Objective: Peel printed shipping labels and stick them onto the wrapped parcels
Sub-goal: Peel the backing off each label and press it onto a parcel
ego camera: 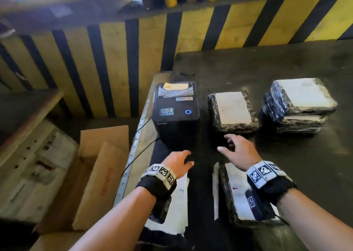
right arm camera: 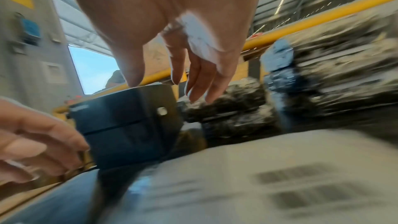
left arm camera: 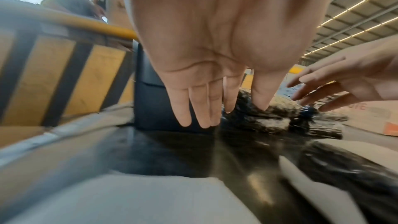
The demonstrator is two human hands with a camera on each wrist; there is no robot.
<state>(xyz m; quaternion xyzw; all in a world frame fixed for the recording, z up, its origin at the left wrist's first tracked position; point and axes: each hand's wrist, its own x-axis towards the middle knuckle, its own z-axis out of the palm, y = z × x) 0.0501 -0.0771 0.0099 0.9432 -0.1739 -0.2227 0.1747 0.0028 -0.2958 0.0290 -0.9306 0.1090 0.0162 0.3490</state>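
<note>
A wrapped parcel [ego camera: 234, 110] bearing a white label lies on the dark table [ego camera: 286, 63], at twelve o'clock from the right hand [ego camera: 236, 152] and just beyond its fingertips, not touching them. At three o'clock from it stands a stack of labelled parcels [ego camera: 299, 105]. A nearer parcel [ego camera: 240, 199] with a printed label lies at six o'clock, under the right wrist. The right hand hovers with fingers loosely spread, holding nothing. The left hand [ego camera: 178, 162] reaches with straight fingers held close together toward the base of the black label printer [ego camera: 176, 115], which sits at nine o'clock from the first parcel. Cardboard boxes [ego camera: 99, 174] lie past the table's left edge.
</note>
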